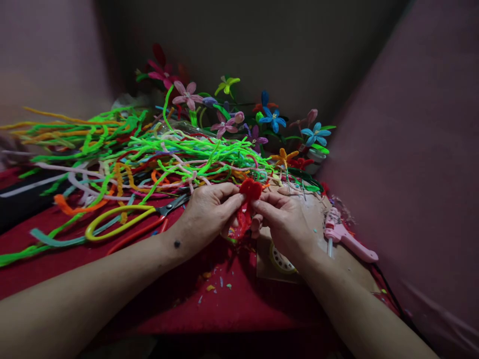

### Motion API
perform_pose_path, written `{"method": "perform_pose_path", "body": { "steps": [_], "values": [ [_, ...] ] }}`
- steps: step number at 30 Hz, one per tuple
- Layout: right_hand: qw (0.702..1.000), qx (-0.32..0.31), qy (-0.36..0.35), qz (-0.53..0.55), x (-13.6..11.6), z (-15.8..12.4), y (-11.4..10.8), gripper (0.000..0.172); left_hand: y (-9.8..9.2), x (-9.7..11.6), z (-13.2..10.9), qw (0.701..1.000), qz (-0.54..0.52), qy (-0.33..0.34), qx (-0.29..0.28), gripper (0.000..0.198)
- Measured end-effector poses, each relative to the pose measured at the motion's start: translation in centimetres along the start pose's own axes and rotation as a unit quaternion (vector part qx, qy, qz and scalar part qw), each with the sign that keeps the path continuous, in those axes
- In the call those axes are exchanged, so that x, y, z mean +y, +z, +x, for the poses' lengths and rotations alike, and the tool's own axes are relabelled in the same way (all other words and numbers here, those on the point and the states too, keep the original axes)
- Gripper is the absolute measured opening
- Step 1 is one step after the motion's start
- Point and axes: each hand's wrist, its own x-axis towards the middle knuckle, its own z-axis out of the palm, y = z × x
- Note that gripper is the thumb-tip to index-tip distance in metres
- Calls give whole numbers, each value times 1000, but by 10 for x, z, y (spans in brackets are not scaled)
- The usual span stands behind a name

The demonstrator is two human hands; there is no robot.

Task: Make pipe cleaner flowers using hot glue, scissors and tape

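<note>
Between my two hands is a red pipe cleaner, bent into small rounded loops at the top, with a strand hanging below. My left hand pinches its left side between thumb and fingers. From the right, my right hand pinches the same piece close to its middle. Both hands are closed, and the fingertips partly cover the red piece. Beside my left wrist lie yellow-handled scissors, their blades pointing toward that hand.
A tangled heap of colourful pipe cleaners spreads behind my hands. Several pipe-cleaner flowers stand at the back. On the right, a pink glue gun rests on cardboard. Scraps dot the red cloth.
</note>
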Motion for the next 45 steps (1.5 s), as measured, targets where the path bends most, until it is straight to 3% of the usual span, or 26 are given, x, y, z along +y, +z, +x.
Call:
{"method": "perform_pose_path", "body": {
  "steps": [10, 15, 19, 26, 32, 38, 45],
  "values": [
    [999, -37, 2, 28, 5, 1, 2, 17, 3, -4, 1, 1000, -29, 1, -2, 20],
    [998, -39, -3, 43, 4, -1, 2, 8, 3, -1, 2, 999, -38, -15, 24, 15],
    [998, -48, 25, 43, 3, -2, 2, 9, 4, 3, 1, 997, -58, -51, 21, 14],
    [997, -42, 55, 19, 1, -3, 3, 14, 5, -2, 3, 998, -47, -28, 24, 13],
    [996, -37, 74, 24, -3, -5, 8, 7, 6, -1, 1, 998, -45, -43, 7, 11],
    [998, -27, 50, -5, -3, -4, 7, 8, 1, -3, 6, 1000, -15, 3, -6, 12],
    [995, -25, 35, -90, -4, -6, 2, 11, -10, 0, 8, 986, 83, 131, 59, 24]
  ]
}}
